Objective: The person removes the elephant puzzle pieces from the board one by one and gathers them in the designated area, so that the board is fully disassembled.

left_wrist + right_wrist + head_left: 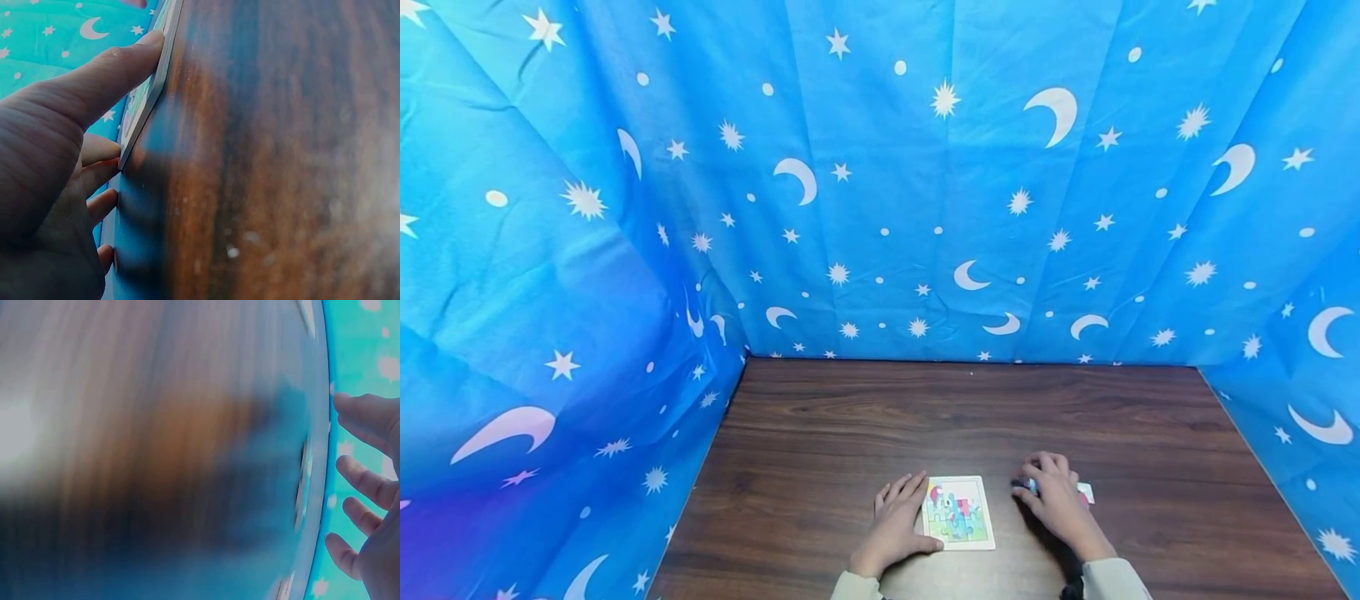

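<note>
A square jigsaw puzzle board with a pale frame and several colourful pieces in it lies on the brown table. My left hand rests at its left side, fingers stretched along the left edge and thumb touching the lower edge. In the left wrist view the thumb lies straight against the board's rim. To the right of the board, my right hand hovers over loose puzzle pieces, its fingers apart and loosely bent. One dark and blue piece lies by its fingertips; a white and pink piece shows beyond the hand.
The dark wood-grain table reaches back to a blue curtain with white moons and stars, which also hangs along both sides. In the right wrist view, the tabletop is blurred and flat pieces lie near its far edge.
</note>
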Demonstrator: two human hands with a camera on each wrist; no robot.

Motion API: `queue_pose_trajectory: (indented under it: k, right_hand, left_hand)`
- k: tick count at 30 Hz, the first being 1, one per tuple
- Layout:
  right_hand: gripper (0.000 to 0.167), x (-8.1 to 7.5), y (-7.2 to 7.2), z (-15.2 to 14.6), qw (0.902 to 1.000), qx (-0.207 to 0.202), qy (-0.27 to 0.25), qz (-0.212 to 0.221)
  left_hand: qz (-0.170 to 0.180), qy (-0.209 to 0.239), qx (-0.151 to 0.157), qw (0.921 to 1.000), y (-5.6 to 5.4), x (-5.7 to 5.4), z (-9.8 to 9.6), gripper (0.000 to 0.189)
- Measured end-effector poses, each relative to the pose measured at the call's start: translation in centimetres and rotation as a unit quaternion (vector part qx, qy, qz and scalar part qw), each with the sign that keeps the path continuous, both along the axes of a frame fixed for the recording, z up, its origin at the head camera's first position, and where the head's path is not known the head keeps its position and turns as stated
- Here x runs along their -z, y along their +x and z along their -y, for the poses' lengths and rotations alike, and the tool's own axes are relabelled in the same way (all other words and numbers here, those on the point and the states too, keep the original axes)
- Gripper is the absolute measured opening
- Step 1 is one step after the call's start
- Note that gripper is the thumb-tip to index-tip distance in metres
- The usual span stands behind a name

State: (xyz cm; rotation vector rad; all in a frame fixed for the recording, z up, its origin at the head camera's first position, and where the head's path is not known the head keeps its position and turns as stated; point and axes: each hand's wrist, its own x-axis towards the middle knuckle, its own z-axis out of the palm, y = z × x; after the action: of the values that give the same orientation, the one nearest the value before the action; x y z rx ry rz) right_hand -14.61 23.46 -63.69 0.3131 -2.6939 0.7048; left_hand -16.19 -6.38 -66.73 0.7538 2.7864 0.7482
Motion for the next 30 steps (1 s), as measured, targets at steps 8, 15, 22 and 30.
queue_pose_trajectory:
  k: [8, 15, 22, 30]
  right_hand:
    - [0.018, -0.3, -0.5, 5.2, 0.9977, -0.066, 0.000, 0.018]
    - [0.017, -0.1, -0.8, 7.9, 0.9931, -0.112, 0.006, 0.033]
    - [0.017, 0.4, -1.0, 9.4, 0.9899, -0.139, 0.021, 0.021]
    - [0.016, 0.3, -1.2, 9.8, 0.9889, -0.139, 0.024, 0.046]
  left_hand:
    - [0.010, -0.002, 0.001, 0.9999, 0.2, -0.6, 0.2, 0.104]
    - [0.008, -0.002, 0.006, 0.9999, 0.1, -0.6, 0.2, 0.105]
    - [0.007, -0.002, 0.005, 1.0000, 0.2, -0.8, 0.2, 0.104]
    - [-0.026, 0.012, 0.013, 0.9995, 0.2, -0.6, 0.3, 0.103]
